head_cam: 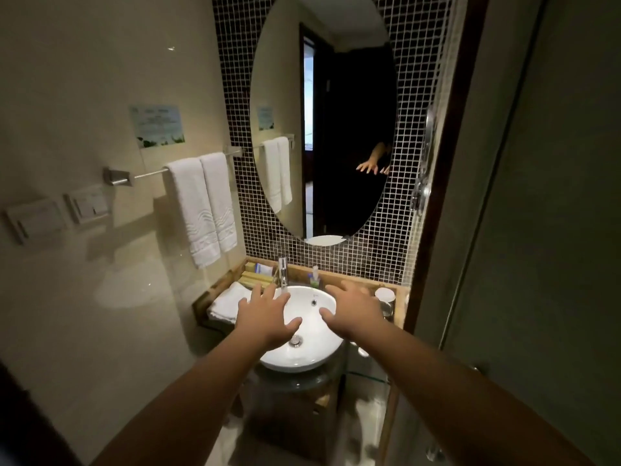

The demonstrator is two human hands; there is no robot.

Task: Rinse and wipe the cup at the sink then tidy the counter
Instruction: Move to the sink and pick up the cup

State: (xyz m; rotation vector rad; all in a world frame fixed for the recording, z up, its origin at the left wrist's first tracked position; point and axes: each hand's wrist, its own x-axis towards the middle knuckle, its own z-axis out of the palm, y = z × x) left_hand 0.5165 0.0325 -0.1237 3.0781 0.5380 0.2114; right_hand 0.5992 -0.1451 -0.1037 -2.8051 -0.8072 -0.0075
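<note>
A round white sink (307,356) sits on a small counter (400,299), with a chrome tap (283,271) at its back. A white cup (384,294) stands on the counter at the right of the sink, with a glass just in front of it. My left hand (265,314) hovers over the sink's left rim, fingers spread and empty. My right hand (354,309) hovers over the right rim, fingers spread and empty, a little left of the cup.
A folded white towel (225,302) lies on the counter left of the sink, beside a wooden tray of toiletries (257,274). A small bottle (315,277) stands behind the sink. Two white towels (205,206) hang on a wall rail. An oval mirror (322,116) hangs above.
</note>
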